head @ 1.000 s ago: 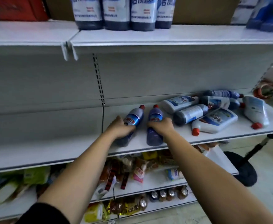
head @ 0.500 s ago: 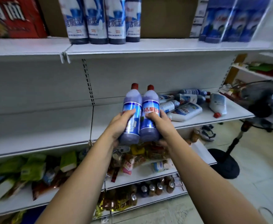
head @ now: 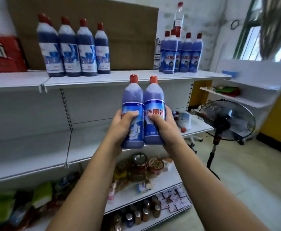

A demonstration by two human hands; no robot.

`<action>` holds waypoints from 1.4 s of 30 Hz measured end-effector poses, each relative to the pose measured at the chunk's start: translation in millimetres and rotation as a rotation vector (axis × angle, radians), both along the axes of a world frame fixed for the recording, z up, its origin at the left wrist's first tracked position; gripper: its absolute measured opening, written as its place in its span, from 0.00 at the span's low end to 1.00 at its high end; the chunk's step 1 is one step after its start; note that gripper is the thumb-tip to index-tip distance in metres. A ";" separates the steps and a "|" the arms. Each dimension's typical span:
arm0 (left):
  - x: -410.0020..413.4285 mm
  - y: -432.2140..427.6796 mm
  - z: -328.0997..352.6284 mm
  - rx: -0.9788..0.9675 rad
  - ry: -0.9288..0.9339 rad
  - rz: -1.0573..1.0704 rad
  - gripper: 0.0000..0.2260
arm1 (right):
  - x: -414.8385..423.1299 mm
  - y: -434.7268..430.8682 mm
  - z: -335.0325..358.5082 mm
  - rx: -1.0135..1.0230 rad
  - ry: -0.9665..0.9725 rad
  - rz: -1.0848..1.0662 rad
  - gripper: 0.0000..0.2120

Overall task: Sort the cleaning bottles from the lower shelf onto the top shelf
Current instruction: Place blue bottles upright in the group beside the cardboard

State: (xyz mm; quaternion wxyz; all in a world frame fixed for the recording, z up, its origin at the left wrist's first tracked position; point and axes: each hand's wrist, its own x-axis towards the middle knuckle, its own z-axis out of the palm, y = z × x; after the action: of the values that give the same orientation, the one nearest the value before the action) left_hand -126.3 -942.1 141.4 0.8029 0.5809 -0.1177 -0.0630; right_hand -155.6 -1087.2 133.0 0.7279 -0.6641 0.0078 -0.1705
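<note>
Two blue cleaning bottles with red caps are held upright side by side in front of the shelving. My left hand (head: 123, 124) grips the left bottle (head: 133, 97); my right hand (head: 163, 125) grips the right bottle (head: 154, 99). Their caps reach the front edge of the top shelf (head: 119, 80). On that shelf stand several matching bottles in a left group (head: 73, 52) and a right group (head: 181, 54). A white bottle (head: 184, 120) lies on the lower shelf (head: 198, 125), partly hidden behind my right hand.
A brown cardboard sheet (head: 128, 35) leans behind the top shelf, with a red box (head: 3, 54) at the left. Snack packs and jars (head: 139, 167) fill the shelves below. A standing fan (head: 226, 120) is on the floor at the right.
Both hands lifted the two bottles off the lower shelf, turned them upright and raised them toward the top shelf. My view tilted upward.
</note>
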 end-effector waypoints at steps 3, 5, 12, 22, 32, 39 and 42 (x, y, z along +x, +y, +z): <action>3.2 -4.8 10.9 -0.015 -0.032 -0.031 0.13 | -1.2 -3.6 12.8 0.003 -0.036 -0.020 0.26; 6.8 -6.8 17.5 -0.024 -0.047 -0.054 0.18 | -0.3 -5.9 21.0 -0.009 -0.059 -0.027 0.26; 28.0 -17.7 37.3 -0.084 -0.154 -0.133 0.28 | 9.1 -14.0 41.9 -0.025 -0.133 -0.083 0.25; 75.7 -55.9 58.3 -0.040 -0.299 -0.219 0.16 | 41.8 -42.4 57.6 0.009 -0.256 -0.244 0.25; 113.1 -134.3 88.0 0.064 -0.426 -0.214 0.18 | 85.3 -121.4 79.9 0.039 -0.404 -0.270 0.29; 168.8 -243.3 115.3 0.058 -0.501 0.005 0.24 | 143.0 -226.1 112.8 -0.079 -0.398 -0.235 0.21; 198.3 -290.6 120.9 0.143 -0.532 0.149 0.32 | 176.9 -277.8 123.6 -0.168 -0.412 -0.208 0.18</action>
State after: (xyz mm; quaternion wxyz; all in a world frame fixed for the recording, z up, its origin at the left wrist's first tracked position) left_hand 72.0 -1232.7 262.4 0.7032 0.6393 -0.2766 0.1426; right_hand 21.3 -1365.0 256.6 0.6351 -0.6690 -0.0867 -0.3763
